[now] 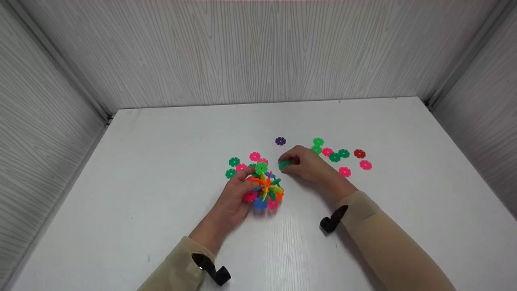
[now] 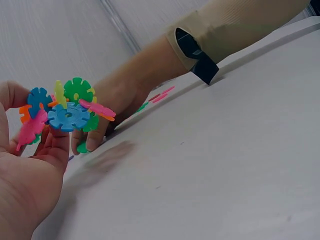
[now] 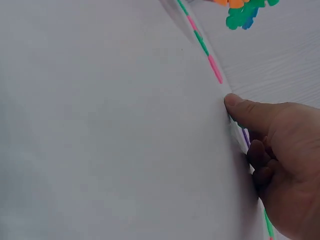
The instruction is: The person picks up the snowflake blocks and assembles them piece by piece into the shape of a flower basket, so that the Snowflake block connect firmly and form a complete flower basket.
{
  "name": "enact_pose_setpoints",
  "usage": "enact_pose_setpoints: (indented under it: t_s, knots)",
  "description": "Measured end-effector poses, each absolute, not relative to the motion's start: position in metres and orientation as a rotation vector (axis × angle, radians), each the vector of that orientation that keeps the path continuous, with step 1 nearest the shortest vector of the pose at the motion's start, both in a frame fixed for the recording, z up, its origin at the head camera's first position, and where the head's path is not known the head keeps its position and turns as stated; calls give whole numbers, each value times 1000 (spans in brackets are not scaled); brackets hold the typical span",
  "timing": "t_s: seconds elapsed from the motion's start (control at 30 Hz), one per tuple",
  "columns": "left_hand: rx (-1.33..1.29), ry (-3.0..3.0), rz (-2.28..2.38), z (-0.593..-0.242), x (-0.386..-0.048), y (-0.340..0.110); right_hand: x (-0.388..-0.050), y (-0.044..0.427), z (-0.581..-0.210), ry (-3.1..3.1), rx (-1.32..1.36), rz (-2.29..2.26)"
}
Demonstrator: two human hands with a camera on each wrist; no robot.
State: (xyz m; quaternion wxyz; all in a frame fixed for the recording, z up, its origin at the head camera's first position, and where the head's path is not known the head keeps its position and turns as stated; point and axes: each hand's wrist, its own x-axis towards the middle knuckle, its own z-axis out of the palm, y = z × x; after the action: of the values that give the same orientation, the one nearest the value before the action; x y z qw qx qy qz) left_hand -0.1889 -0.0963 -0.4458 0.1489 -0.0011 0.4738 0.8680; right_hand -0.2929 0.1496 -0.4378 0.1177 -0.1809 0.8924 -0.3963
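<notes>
My left hand (image 1: 235,197) grips a multicoloured cluster of interlocked notched discs (image 1: 266,186), raised off the table; the left wrist view shows its blue disc (image 2: 68,117) facing the camera. To the right of it, my right hand (image 1: 307,165) has its thumb and fingertips around a dark green disc (image 1: 284,165) at the table surface. In the right wrist view that disc is mostly hidden by the right hand (image 3: 290,155).
Loose pink and green discs (image 1: 234,161) lie behind the left hand. A purple disc (image 1: 280,141) is farther back. Several green, pink and red discs (image 1: 359,153) lie to the right on the white table (image 1: 161,161). Panels enclose the back and sides.
</notes>
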Motion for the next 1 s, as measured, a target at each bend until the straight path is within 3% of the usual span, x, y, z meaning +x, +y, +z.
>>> enact_pose_setpoints:
  t_s: [0.33,0.67,1.0]
  knots:
    - [-44,1571,2382,-443,-189,-97,-265,160,-435,2470,-454,-1557]
    - [5,1647,2342,-440,-185,-99,-246,147,-406,2319,-778,-1761]
    - [59,1715,2287,-442,-184,-101,-239,131,-408,2306,-949,-1785]
